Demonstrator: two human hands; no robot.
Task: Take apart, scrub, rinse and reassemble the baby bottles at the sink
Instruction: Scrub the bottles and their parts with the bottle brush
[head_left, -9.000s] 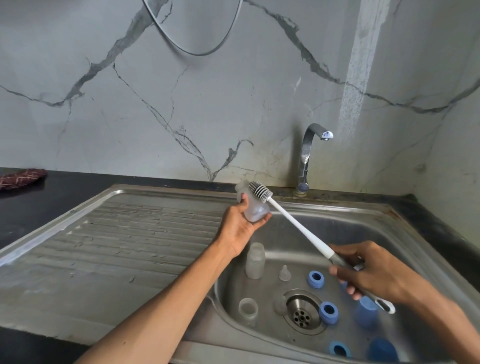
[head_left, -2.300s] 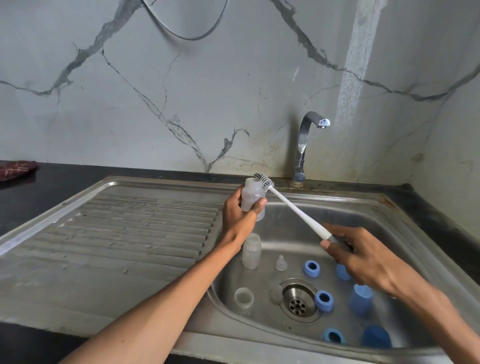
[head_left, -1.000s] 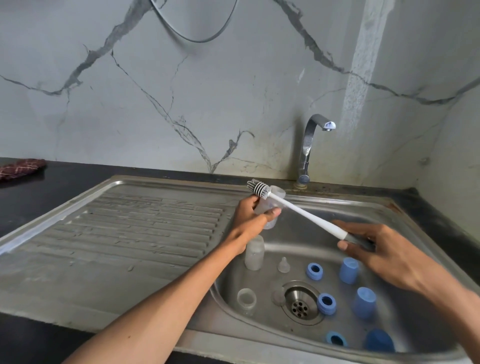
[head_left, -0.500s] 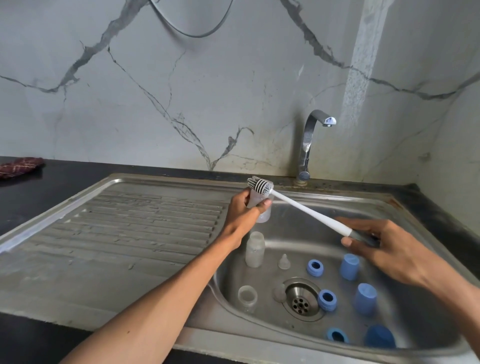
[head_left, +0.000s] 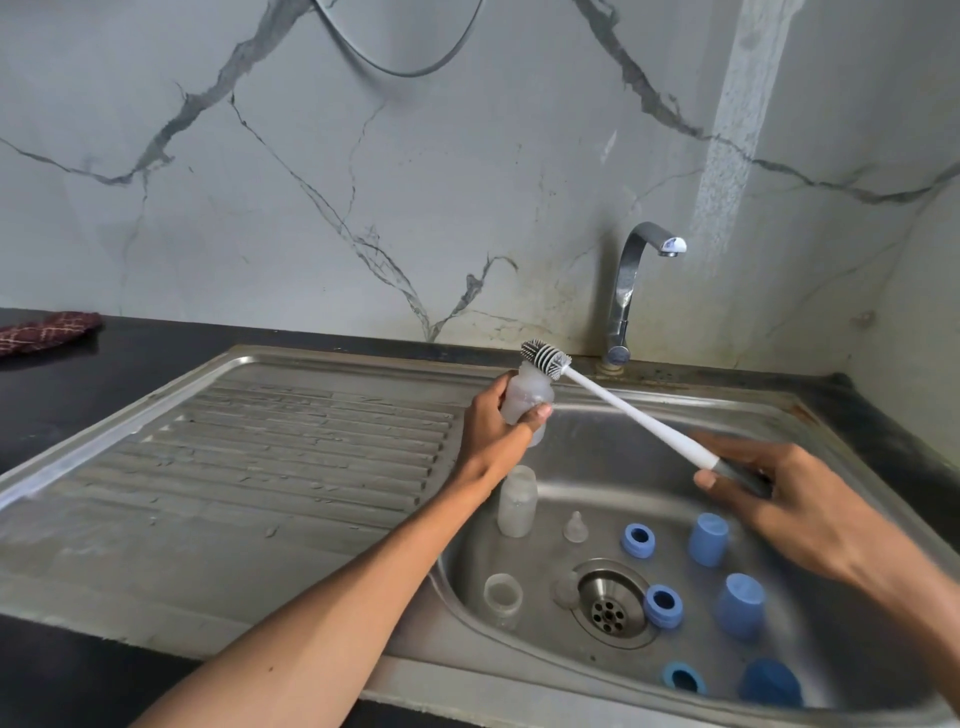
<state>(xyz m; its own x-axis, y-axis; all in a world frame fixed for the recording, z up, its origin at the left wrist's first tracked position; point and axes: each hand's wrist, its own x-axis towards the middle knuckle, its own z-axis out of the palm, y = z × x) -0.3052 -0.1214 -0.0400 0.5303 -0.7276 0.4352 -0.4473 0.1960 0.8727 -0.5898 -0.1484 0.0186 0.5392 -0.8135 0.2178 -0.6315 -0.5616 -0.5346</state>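
My left hand grips a clear baby bottle above the sink's left rim, mouth up. My right hand holds the grey handle of a white bottle brush. Its bristled head sits at the bottle's mouth, outside it. In the basin stand two more clear bottles, one upright and one near the front. Two clear teats, three blue rings and three blue caps lie around the drain.
A steel tap rises behind the basin, with no water running. The ribbed draining board stretches to the left. A red patterned cloth lies on the dark counter at far left. A marble wall backs the sink.
The brush head has stayed at the bottle's mouth, shifting slightly against it. My left hand has turned the bottle a little. My right hand is blurred with motion.
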